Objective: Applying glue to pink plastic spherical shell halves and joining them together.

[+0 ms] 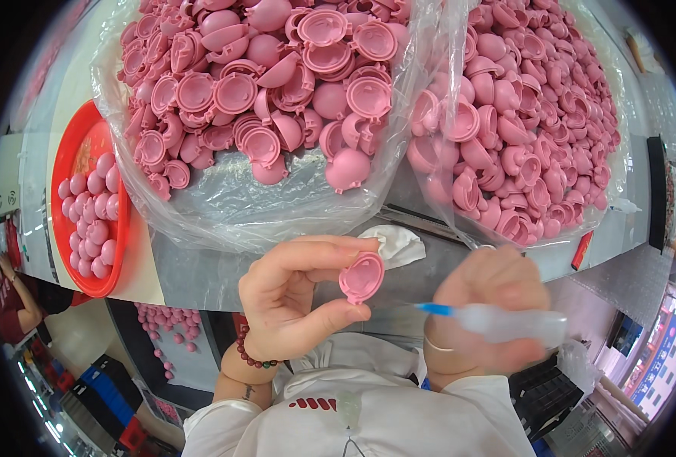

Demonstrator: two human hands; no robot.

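Observation:
Between thumb and fingertips, my left hand [296, 293] pinches a pink plastic half-shell [362, 277], its hollow side facing me. To the right, my right hand [494, 293], slightly blurred, is closed around a translucent squeeze bottle [509, 323] with a blue needle tip [435, 309]. The needle points left toward the half-shell, with a gap between them. Beyond my hands, a clear plastic bag [277, 221] lies open with many loose pink half-shells [262, 84] in it. A crumpled white cloth [395, 245] rests just behind the held piece.
A second clear bag of pink half-shells [513, 137] stands at the far right. On the left sits a red oval tray [62, 175] with closed pink balls [90, 221]. A red object [582, 250] lies near the right edge. Below the table, more pink balls [172, 324] fill a dark bin.

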